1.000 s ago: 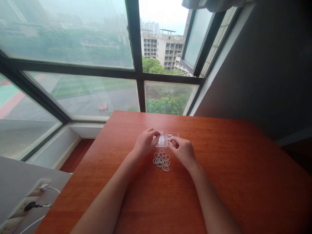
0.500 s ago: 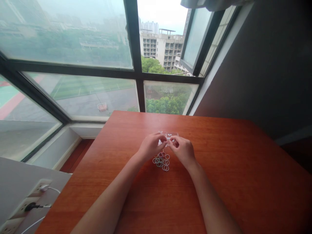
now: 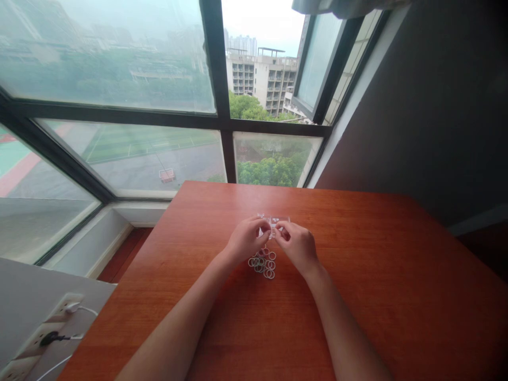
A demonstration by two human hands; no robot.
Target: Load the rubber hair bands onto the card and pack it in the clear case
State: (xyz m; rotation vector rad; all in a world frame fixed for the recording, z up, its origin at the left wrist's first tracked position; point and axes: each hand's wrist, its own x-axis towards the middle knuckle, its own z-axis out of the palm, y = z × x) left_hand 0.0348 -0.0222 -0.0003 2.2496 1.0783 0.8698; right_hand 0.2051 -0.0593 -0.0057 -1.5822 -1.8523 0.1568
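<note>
My left hand (image 3: pixel 248 238) and my right hand (image 3: pixel 297 244) meet over the middle of the table, both closed in a pinch with fingertips close together. Between the fingertips is a small pale ring (image 3: pixel 273 232), partly covered by the fingers. Just behind the hands lies a clear plastic case (image 3: pixel 281 219) with white marks, largely hidden by them. Nearer to me, below the hands, several thin rings (image 3: pixel 269 274) lie in a loose, overlapping cluster. Most are whitish; a few look reddish or dark green.
The reddish-brown wooden table (image 3: pixel 377 275) reaches to the window (image 3: pixel 226 124), whose upper right pane (image 3: pixel 323 63) stands ajar. A dark wall (image 3: pixel 428 106) rises at the right. Sockets (image 3: pixel 47 333) with plugs and white cables are at the lower left.
Both hands keep almost the same place, with only slight finger movement. The ring between the fingertips shows a little more clearly now. The ring cluster lies as before.
</note>
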